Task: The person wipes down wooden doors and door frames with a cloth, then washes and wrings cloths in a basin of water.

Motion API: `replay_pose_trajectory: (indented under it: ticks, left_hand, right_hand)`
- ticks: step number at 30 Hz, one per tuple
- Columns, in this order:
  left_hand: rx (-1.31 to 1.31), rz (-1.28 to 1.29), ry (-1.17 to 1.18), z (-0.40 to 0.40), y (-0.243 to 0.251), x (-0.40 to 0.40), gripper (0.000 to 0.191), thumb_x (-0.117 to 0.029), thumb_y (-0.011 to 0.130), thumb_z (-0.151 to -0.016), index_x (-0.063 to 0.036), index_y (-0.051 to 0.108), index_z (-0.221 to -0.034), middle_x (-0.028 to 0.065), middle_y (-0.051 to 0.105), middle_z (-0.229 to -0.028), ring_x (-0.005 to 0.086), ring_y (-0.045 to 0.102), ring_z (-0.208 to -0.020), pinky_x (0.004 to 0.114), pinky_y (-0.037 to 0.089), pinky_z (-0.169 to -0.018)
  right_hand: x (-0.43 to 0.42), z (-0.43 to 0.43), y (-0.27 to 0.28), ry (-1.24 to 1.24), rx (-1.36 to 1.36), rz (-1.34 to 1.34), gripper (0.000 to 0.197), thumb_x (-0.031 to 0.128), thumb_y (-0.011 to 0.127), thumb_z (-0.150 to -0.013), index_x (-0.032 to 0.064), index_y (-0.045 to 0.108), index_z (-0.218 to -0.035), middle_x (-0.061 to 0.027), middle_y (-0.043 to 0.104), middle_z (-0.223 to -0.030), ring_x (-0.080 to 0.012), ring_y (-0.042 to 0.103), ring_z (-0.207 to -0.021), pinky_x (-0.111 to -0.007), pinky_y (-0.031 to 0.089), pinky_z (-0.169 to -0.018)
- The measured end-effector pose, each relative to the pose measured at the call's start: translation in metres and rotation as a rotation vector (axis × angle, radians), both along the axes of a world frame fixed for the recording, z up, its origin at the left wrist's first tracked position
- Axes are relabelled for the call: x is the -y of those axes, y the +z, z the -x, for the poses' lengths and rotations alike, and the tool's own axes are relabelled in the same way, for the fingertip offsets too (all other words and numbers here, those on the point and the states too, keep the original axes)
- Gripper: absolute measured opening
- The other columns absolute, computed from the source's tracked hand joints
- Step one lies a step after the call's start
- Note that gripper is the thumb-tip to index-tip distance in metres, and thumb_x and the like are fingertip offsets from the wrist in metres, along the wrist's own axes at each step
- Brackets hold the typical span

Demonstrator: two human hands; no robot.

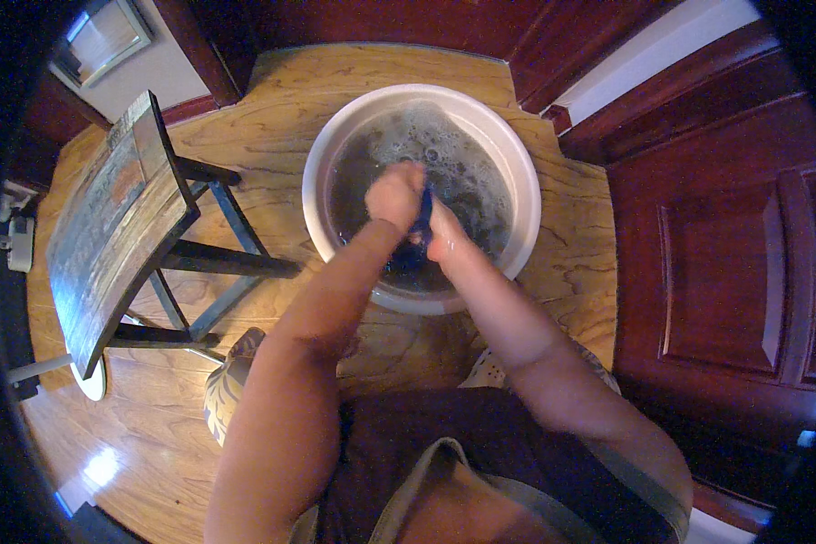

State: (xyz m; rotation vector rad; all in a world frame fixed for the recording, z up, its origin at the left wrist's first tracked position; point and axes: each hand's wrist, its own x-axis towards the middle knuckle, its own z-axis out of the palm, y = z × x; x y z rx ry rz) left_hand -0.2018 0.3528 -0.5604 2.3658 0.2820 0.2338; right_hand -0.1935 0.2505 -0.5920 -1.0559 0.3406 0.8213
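A round white basin [525, 197] stands on the wood floor and holds murky, sudsy water [472, 173]. Over the water, my left hand [396, 197] is closed on a dark blue wet cloth [423, 216]. My right hand [442, 228] is against the other side of the same cloth and grips it, its fingers partly hidden. The cloth hangs between the two hands, and its lower part reaches down towards the water near the basin's front wall.
A stool [126, 197] with a wood-patterned top and dark legs stands left of the basin. A dark red panelled door [717, 285] is at the right. Patterned fabric [221, 401] shows beside my left arm. Dark red woodwork [394, 24] lies beyond the basin.
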Motion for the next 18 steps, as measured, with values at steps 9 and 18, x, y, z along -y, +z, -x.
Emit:
replay_pose_trajectory:
  ticks: [9,18]
  left_hand:
    - [-0.372,0.123,0.006,0.006,-0.151,-0.055,0.044,-0.041,0.044,-0.084,-0.0067,0.052,-0.110,0.0174,0.049,-0.119,0.0408,0.051,-0.099,0.044,0.040,-0.087]
    - [0.045,-0.048,-0.203,0.058,-0.003,0.072,0.029,-0.033,0.060,-0.074,-0.0139,0.062,-0.096,0.0161,0.051,-0.097,0.0361,0.051,-0.089,0.042,0.046,-0.076]
  right_hand:
    - [0.018,0.009,-0.026,0.040,-0.196,-0.045,0.065,0.062,0.043,-0.079,0.0101,0.046,-0.119,-0.0101,0.057,-0.106,-0.0276,0.056,-0.093,-0.041,0.049,-0.070]
    - [0.051,-0.005,-0.035,0.253,0.128,-0.894,0.049,0.053,0.037,-0.085,0.0180,0.045,-0.119,-0.0079,0.049,-0.117,-0.0308,0.047,-0.108,-0.043,0.036,-0.092]
